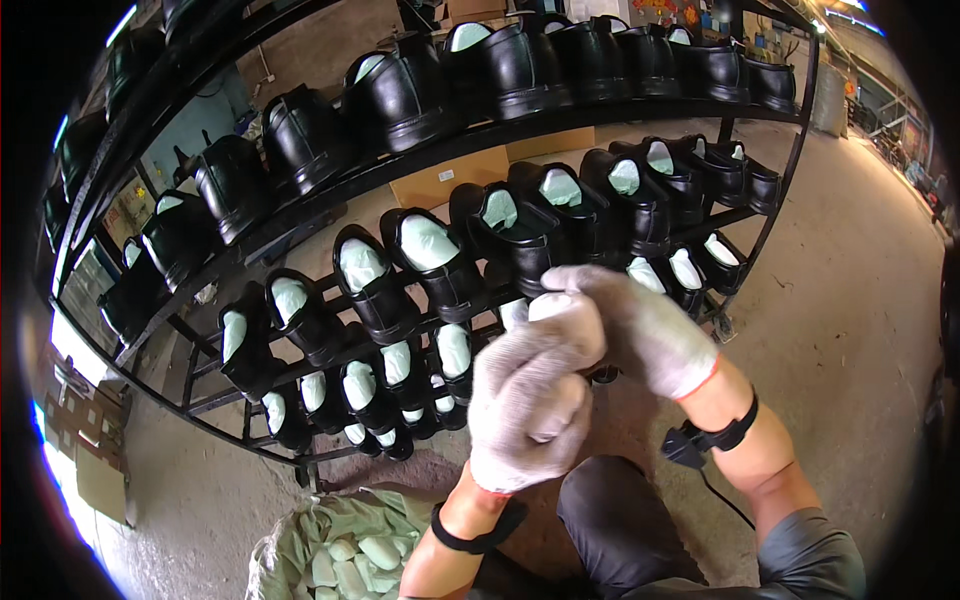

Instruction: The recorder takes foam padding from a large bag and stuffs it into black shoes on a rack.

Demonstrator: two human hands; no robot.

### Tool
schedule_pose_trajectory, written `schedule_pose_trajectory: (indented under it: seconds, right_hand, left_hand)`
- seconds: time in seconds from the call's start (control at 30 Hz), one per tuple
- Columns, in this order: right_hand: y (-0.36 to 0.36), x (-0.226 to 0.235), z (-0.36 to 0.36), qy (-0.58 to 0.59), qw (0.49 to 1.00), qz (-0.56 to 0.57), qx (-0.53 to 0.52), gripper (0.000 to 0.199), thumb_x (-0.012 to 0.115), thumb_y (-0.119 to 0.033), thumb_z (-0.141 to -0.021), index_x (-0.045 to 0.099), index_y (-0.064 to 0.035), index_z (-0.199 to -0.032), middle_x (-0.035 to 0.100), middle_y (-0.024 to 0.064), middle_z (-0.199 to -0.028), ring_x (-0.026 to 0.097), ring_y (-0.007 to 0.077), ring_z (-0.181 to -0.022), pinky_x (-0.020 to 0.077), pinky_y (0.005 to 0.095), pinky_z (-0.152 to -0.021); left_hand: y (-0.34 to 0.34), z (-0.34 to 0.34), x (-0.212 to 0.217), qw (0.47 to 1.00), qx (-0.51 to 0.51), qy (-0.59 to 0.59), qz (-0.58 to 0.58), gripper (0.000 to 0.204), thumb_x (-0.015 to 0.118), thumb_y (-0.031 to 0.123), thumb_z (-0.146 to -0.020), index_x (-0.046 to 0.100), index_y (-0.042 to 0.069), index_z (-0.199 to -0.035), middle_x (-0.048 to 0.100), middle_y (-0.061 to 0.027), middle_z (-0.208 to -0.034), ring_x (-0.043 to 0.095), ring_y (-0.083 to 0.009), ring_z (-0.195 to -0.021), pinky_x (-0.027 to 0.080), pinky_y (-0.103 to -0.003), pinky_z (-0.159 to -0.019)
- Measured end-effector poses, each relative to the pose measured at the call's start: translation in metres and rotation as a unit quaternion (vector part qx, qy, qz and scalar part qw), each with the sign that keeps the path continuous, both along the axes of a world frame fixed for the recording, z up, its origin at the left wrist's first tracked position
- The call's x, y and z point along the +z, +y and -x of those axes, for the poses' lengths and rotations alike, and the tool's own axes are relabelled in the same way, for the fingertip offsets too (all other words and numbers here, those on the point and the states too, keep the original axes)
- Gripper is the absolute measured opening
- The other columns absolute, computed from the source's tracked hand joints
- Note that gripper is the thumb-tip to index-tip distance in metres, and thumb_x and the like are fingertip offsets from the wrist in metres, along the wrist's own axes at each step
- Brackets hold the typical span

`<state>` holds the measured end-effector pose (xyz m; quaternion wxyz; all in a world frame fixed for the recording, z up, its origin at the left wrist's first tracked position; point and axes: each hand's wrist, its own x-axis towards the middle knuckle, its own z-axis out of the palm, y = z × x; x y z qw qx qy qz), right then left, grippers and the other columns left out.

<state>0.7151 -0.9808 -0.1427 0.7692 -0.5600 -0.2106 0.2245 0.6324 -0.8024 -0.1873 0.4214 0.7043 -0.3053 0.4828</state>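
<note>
Both my hands wear white knit gloves and meet in front of a black metal rack (330, 190) full of black shoes. My left hand (525, 405) is curled into a fist just under my right hand (640, 325), whose fingers wrap over the left glove's top. A pale rounded piece (552, 306) shows between the two hands; I cannot tell whether it is a shoe insert or glove fabric. The closest shoe (520, 240) on the middle shelf sits just above my hands and has a pale green insert inside it.
The rack has several tilted shelves of black shoes (420, 85), most stuffed with pale green inserts. A sack (345, 545) of more pale green inserts lies on the concrete floor at lower left. Cardboard (100, 470) lies at far left. My dark-trousered knee (615, 510) is below.
</note>
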Motion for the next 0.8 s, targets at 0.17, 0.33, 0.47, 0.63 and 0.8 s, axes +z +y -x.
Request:
schedule_pose_trajectory:
  seconds: [0.17,0.33,0.47,0.63,0.8]
  right_hand:
    - [-0.036,0.023,-0.034,-0.311,0.946,0.092,0.006,0.035,0.061,-0.016,-0.109,0.070,-0.0016,-0.140,0.077,0.0122,-0.134,0.072,0.0260,-0.126,0.0536,0.0393,-0.116]
    - [-0.003,0.040,-0.111,-0.283,0.911,-0.091,-0.285,0.026,0.075,-0.007,-0.099,0.071,0.0040,-0.122,0.075,0.0130,-0.120,0.074,0.0195,-0.109,0.0593,0.0344,-0.099]
    - [0.056,0.032,-0.141,-0.612,0.684,0.241,-0.316,0.019,0.074,-0.019,-0.090,0.077,-0.0049,-0.102,0.078,0.0161,-0.097,0.074,0.0374,-0.097,0.0597,0.0492,-0.087]
    - [0.086,0.028,-0.165,-0.691,0.562,0.439,-0.119,0.018,0.069,-0.022,-0.090,0.081,-0.0088,-0.094,0.078,0.0106,-0.095,0.073,0.0399,-0.100,0.0573,0.0500,-0.083]
    - [0.100,0.014,-0.150,-0.586,0.645,0.432,-0.232,0.021,0.072,-0.028,-0.100,0.078,-0.0073,-0.098,0.080,0.0224,-0.098,0.080,0.0381,-0.097,0.0624,0.0517,-0.083]
  left_hand:
    - [-0.013,-0.035,0.028,0.992,-0.046,-0.070,-0.097,0.059,0.079,-0.012,-0.073,0.075,-0.003,-0.131,0.070,-0.0250,-0.139,0.071,-0.0467,-0.122,0.059,-0.050,-0.102]
    - [-0.036,-0.050,0.014,0.980,0.186,0.026,0.065,0.050,0.074,-0.013,-0.077,0.073,-0.003,-0.126,0.062,-0.0290,-0.144,0.067,-0.0495,-0.121,0.058,-0.052,-0.102]
    - [-0.033,-0.054,-0.023,0.970,0.040,0.239,-0.018,0.047,0.073,-0.006,-0.083,0.069,0.000,-0.130,0.072,-0.0223,-0.121,0.071,-0.0445,-0.111,0.059,-0.048,-0.095]
    - [-0.023,-0.084,-0.054,0.942,0.029,0.329,0.050,0.048,0.072,-0.001,-0.087,0.067,0.001,-0.135,0.071,-0.0239,-0.122,0.070,-0.0476,-0.111,0.058,-0.049,-0.096]
    - [-0.023,-0.073,-0.045,0.928,0.060,0.359,0.072,0.049,0.072,0.002,-0.088,0.066,0.002,-0.137,0.070,-0.0285,-0.123,0.073,-0.0460,-0.111,0.059,-0.049,-0.097]
